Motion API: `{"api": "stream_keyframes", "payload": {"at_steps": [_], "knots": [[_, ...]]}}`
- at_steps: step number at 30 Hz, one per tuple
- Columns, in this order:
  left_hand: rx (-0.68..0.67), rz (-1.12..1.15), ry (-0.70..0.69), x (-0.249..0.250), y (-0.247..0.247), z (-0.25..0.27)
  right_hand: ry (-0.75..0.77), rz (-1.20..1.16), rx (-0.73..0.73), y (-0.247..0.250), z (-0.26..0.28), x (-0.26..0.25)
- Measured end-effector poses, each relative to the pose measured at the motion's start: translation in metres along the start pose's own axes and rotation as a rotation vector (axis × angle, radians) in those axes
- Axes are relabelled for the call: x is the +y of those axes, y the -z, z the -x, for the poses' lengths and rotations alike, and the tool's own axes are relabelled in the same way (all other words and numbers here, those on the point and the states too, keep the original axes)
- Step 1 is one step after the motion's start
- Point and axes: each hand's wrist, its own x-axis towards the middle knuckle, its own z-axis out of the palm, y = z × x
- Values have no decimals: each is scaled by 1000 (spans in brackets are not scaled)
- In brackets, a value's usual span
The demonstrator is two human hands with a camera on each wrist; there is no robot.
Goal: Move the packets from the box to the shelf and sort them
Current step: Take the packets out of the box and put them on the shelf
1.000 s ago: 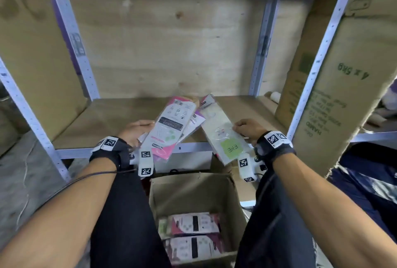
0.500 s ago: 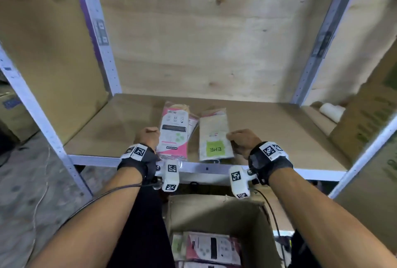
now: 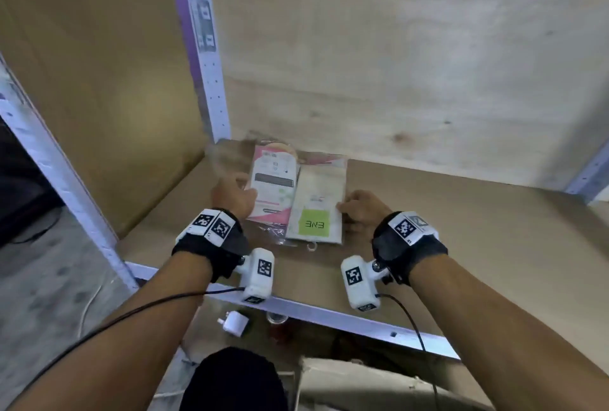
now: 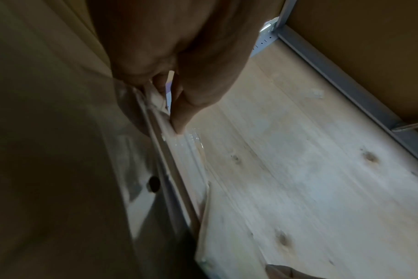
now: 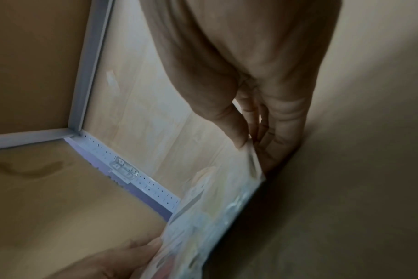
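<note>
Two pink and white packets [image 3: 272, 186] lie stacked on the wooden shelf board [image 3: 461, 229] near the back left corner. My left hand [image 3: 234, 196] pinches their left edge between thumb and fingers [image 4: 179, 117]. Beside them on the right lies a beige packet with a green label [image 3: 316, 209], overlapping the pink ones. My right hand [image 3: 359, 209] pinches its right edge [image 5: 253, 156], thumb on top. In the right wrist view the clear wrapping [image 5: 215, 207] runs toward my left hand [image 5: 108, 264]. A corner of the cardboard box [image 3: 346, 374] shows below the shelf.
A perforated metal upright [image 3: 201, 48] stands at the back left, against the plywood back wall [image 3: 395, 64]. The metal front rail [image 3: 329, 311] edges the shelf. A white plug [image 3: 234, 323] lies below the rail. Bare shelf board extends to the right.
Both hands carried the packets from above the box onto the shelf and slid them toward the back left corner. The packets went from tilted in the air to flat on the board.
</note>
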Motion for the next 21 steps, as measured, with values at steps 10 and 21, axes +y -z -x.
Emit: {"api": "stream_keyframes", "payload": {"at_steps": [10,21], "knots": [[-2,-111,39,-9,11,-36,-46,-17,-88,-29,-29,-12],[-196,-315,-26,17,40,3,-117,109,-112,-13,24,-17]]}}
